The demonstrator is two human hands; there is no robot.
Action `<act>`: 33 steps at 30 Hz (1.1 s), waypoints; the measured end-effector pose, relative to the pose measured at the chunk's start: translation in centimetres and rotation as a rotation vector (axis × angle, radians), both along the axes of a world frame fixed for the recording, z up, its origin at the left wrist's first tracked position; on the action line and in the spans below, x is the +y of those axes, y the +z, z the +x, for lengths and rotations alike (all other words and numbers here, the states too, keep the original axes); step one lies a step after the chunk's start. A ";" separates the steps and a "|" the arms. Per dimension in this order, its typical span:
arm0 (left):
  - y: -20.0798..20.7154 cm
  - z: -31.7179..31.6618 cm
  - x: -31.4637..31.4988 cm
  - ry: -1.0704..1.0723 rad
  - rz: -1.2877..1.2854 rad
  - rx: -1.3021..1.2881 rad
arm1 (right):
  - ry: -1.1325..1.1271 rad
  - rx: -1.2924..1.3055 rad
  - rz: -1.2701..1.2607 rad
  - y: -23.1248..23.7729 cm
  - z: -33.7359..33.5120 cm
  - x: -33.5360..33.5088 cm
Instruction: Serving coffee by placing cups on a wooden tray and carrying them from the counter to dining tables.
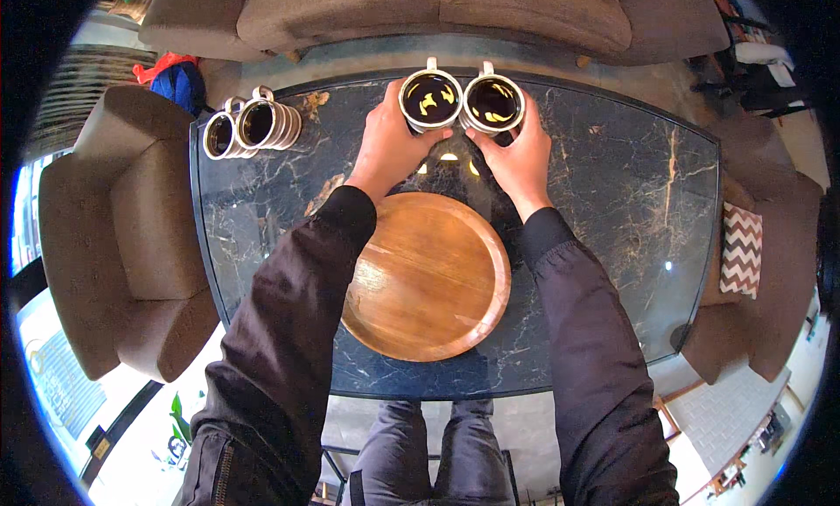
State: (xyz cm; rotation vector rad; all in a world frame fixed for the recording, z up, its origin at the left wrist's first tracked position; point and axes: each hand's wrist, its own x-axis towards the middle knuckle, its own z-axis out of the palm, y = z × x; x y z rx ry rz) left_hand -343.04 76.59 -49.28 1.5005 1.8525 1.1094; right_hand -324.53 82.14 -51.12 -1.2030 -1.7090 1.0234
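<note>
Near the far edge of the dark marble table (pixel 604 200), my left hand (pixel 388 149) is wrapped round a white mug (pixel 431 100) of dark liquid. Beside it, my right hand (pixel 518 159) grips a second white mug (pixel 492 104), also filled with dark liquid. The two mugs are side by side, rims almost touching, with their handles pointing away from me. Whether their bases rest on the table is hidden. Closer to me, between my forearms, lies a round wooden tray (pixel 426 279) with nothing on it.
Two more ribbed mugs (pixel 268 125) with dark liquid stand together at the table's far left corner. A brown sofa (pixel 437 16) runs behind the table. Brown armchairs (pixel 149 226) flank it, the right one with a zigzag cushion (pixel 741 249). A blue and red bag (pixel 178 83) lies at the back left.
</note>
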 end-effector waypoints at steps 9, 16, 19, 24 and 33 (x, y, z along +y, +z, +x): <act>-0.2 -0.3 0.6 0.019 -0.024 0.012 | -0.020 0.024 -0.010 -0.5 -0.3 -0.1; -0.2 -0.3 0.3 0.025 -0.038 -0.006 | -0.026 0.049 0.002 -0.5 -0.3 -0.1; -0.1 -0.4 0.2 0.020 -0.055 0.003 | -0.016 0.032 0.006 -0.4 -0.2 0.0; -0.3 -0.5 -0.1 0.015 -0.088 0.021 | -0.001 0.009 -0.033 -0.6 -0.1 -0.3; -1.0 -1.9 -10.3 0.171 -0.169 0.204 | -0.236 0.032 -0.193 -1.4 4.7 -7.6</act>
